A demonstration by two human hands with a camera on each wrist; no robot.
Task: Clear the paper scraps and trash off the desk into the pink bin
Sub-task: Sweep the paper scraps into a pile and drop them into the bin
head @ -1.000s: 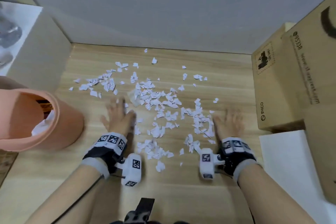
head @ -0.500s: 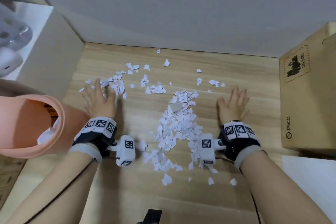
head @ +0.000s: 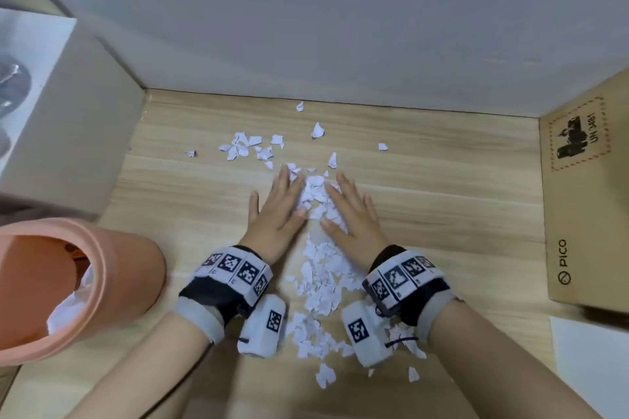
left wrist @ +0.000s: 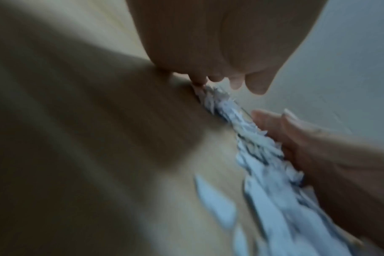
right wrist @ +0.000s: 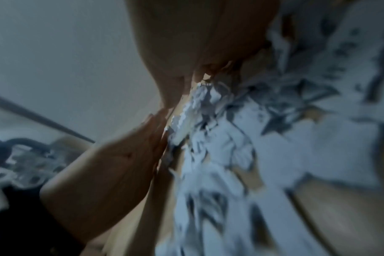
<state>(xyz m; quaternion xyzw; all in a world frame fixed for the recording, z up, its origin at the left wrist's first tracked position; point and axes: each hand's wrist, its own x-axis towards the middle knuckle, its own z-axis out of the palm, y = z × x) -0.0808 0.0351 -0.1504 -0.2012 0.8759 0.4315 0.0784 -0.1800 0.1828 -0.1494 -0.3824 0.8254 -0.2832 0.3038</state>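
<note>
Both wrist views are smeared with motion blur, so single paper scraps (left wrist: 263, 152) cannot be told apart. At nine o'clock the head view's left edge cuts off the pink bin (head: 112, 269). At three o'clock a cardboard box (head: 585, 207) runs off the right edge.

light wood-grain desk (head: 442, 180) butts against plain grey-white wall (head: 340, 27); white box (head: 75, 133) on the left, brown PICO cardboard box (head: 589, 207) on the right; white sheet (head: 592, 360) near right corner; soft even lighting
</note>
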